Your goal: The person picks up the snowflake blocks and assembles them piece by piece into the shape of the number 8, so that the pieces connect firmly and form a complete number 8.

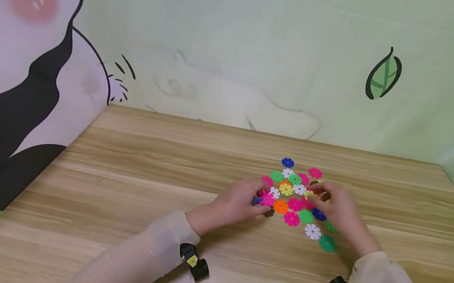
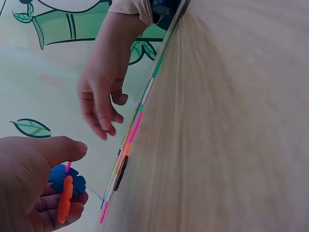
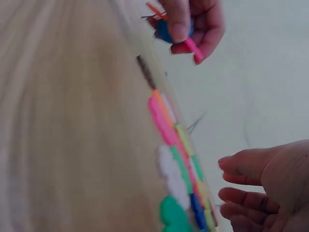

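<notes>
Left hand (image 1: 241,201) holds blue, orange and pink discs (image 2: 78,184); right hand (image 1: 339,208) hovers empty, loosely curled.
Loose discs (image 1: 291,219) lie toward the table's (image 1: 76,208) far edge; a square, steady push should join discs best.

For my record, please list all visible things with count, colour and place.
Table: one, brown, across foreground
Backdrop: one, pale green, behind table
Leaf drawings: several, green, on backdrop
Animal drawing: one, black and white, left
Loose discs: over fifteen, multicoloured, on table
Held discs: three visible, blue, orange, pink, in left hand
Sleeves: two, beige, lower foreground
Wrist cameras: two, black, at sleeve ends
Left hand: one, beside loose discs
Right hand: one, over loose discs
</notes>
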